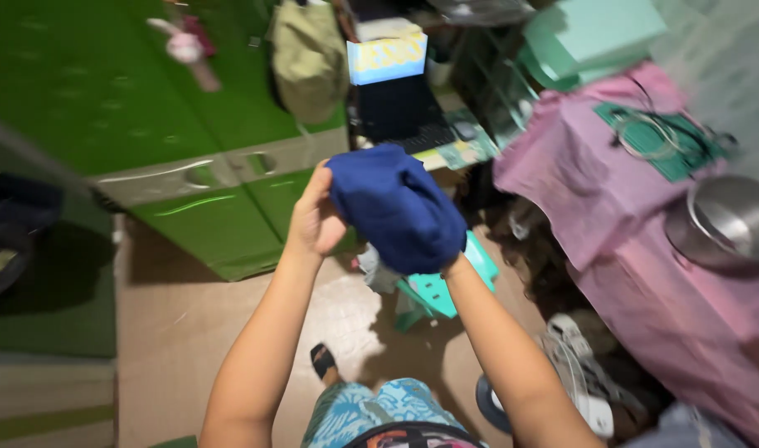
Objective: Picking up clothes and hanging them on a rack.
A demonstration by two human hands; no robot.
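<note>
I hold a dark blue cloth (pixel 396 206) bundled up in front of me at chest height. My left hand (pixel 315 217) grips its left edge with the thumb up against the fabric. My right hand is hidden inside or behind the cloth; only its wrist (pixel 458 267) shows beneath the bundle. Both forearms reach up from the bottom of the view. Below them I see my patterned blue shorts (pixel 371 412) and one foot in a dark sandal (pixel 323 360).
A green cabinet (pixel 147 108) with a grey band stands at the left. A small teal plastic stool (pixel 436 290) sits on the tan floor beneath the cloth. At the right a pink cloth (pixel 645 274) covers a table bearing a metal pot (pixel 732 217). A floor fan (pixel 574 373) lies low right.
</note>
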